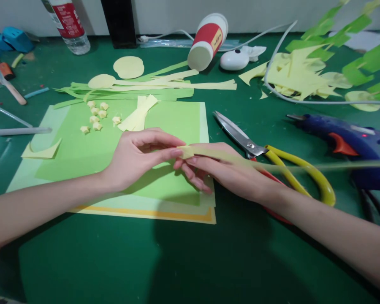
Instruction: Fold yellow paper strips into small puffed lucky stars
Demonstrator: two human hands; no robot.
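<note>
My left hand pinches the folded end of a pale yellow paper strip between thumb and fingers. From the other side my right hand closes on the same fold. The strip's long tail runs right over my right wrist and is blurred. Beneath both hands lies a stack of green paper sheets. Several small folded paper stars sit on the sheets, left of a pair of crossed short yellow strips.
Scissors with red and yellow handles lie by my right forearm, near a blue glue gun. Behind are green and yellow strips, a tipped paper cup, yellow scraps, a white cable and a bottle.
</note>
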